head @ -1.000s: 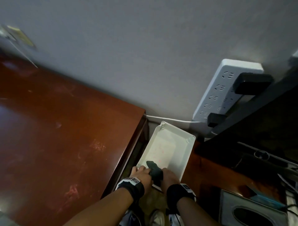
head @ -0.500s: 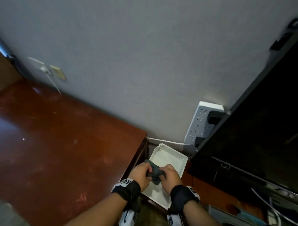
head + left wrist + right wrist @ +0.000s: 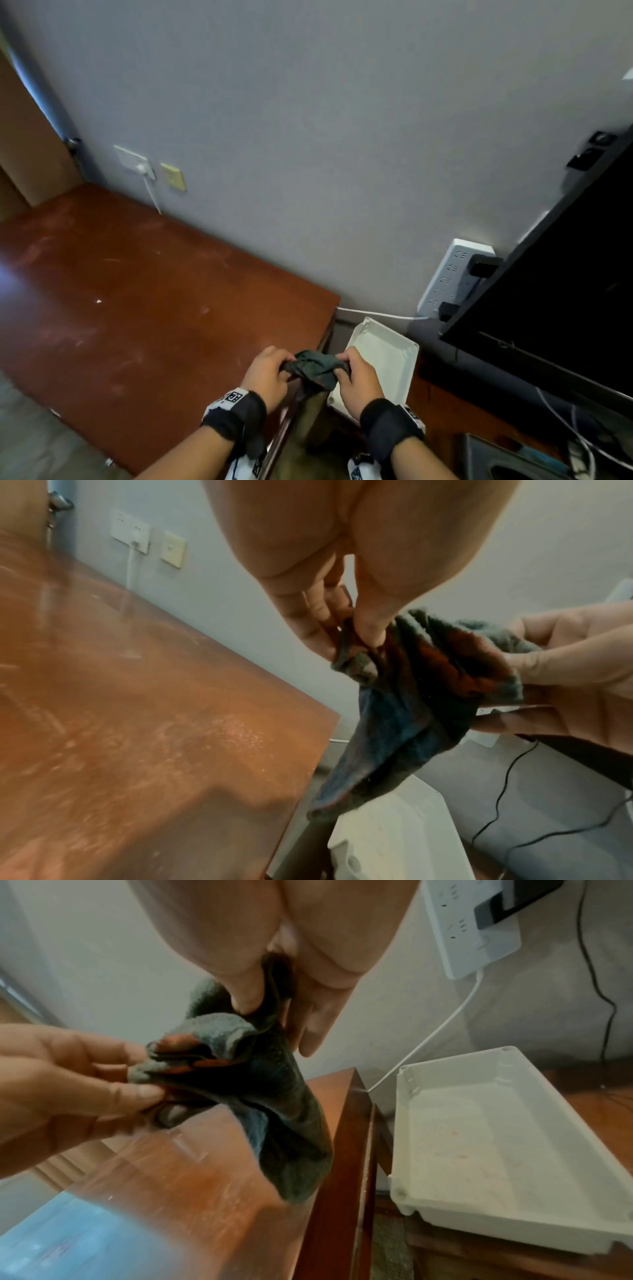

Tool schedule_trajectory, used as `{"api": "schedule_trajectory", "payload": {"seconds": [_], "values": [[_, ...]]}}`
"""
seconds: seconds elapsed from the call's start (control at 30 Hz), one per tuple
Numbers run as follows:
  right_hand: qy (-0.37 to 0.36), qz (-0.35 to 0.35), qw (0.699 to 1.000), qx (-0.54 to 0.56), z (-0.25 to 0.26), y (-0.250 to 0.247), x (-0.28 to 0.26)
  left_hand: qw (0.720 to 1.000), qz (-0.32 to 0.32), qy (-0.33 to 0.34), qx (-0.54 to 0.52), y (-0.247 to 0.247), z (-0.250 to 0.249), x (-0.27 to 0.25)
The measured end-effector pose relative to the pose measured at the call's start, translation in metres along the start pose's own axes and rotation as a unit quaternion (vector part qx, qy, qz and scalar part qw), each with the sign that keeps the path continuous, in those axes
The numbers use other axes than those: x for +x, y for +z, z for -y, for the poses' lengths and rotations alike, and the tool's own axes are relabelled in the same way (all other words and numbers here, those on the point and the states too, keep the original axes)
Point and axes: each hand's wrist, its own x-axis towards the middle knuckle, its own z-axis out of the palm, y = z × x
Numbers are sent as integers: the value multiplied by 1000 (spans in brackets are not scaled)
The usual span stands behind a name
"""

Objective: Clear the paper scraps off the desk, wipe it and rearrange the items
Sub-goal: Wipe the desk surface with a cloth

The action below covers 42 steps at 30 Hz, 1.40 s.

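Observation:
A dark grey cloth [image 3: 313, 368] with reddish patches hangs between both hands over the right edge of the reddish-brown desk [image 3: 130, 301]. My left hand [image 3: 270, 371] pinches its left end between thumb and fingers. My right hand [image 3: 354, 375] pinches the other end. In the left wrist view the cloth [image 3: 411, 704] droops from the left hand [image 3: 346, 631] toward the floor. The right wrist view shows the cloth [image 3: 270, 1096] bunched under the right hand [image 3: 274, 996], the left hand [image 3: 78, 1080] gripping it from the left. A tiny white scrap [image 3: 98, 301] lies on the desk.
A white plastic tray [image 3: 380, 363] sits low just right of the desk, dusted with pink specks [image 3: 462, 1150]. A white power strip [image 3: 448, 277] with black plugs hangs on the wall above it. A black monitor [image 3: 561, 284] stands at right, cables below.
Both hands have lifted the cloth up out of the white tray and to desk-edge height, spreading it between them. The head view has tilted upward, showing more wall.

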Motion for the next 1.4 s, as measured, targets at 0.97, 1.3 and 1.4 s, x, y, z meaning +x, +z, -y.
{"api": "schedule_trajectory", "payload": {"seconds": [0.97,1.3,1.4], "values": [[67,-3,993,99,126,178,-168,954,96,-27,-284,-100,133,-162],[151,-78,980,103,155,227,-134,977,186,22,-101,-160,210,-120],[170,-104,976,92,171,249,-109,978,203,26,-44,-183,239,-89]]}}
